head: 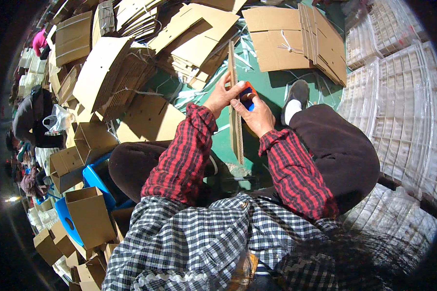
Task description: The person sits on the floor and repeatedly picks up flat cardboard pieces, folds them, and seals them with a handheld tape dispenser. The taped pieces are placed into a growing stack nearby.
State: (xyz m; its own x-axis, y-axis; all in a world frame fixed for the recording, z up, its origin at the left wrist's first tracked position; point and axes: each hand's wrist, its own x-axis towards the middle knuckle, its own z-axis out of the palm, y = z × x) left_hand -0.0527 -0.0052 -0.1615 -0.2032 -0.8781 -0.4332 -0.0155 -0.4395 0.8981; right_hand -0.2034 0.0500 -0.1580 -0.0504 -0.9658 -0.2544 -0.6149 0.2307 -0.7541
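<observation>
A folded-flat cardboard carton (235, 134) stands on edge between my knees, seen nearly edge-on. My left hand (221, 95) grips it from the left side, with the thumb over its upper edge. On the carton's right side, my right hand (256, 115) holds a small blue and orange tool (247, 95). Its kind cannot be told, because my fingers cover part of it. My right thumb rests close to the carton's edge, and both thumbs are near each other.
Stacks of flat cardboard (102, 72) and a strapped bundle (276, 40) lie ahead on the green floor (218, 136). Open cartons (89, 218) and a blue plastic stool (94, 180) are at left. Film-wrapped white trays (400, 112) line the right. A person (31, 116) bends far left.
</observation>
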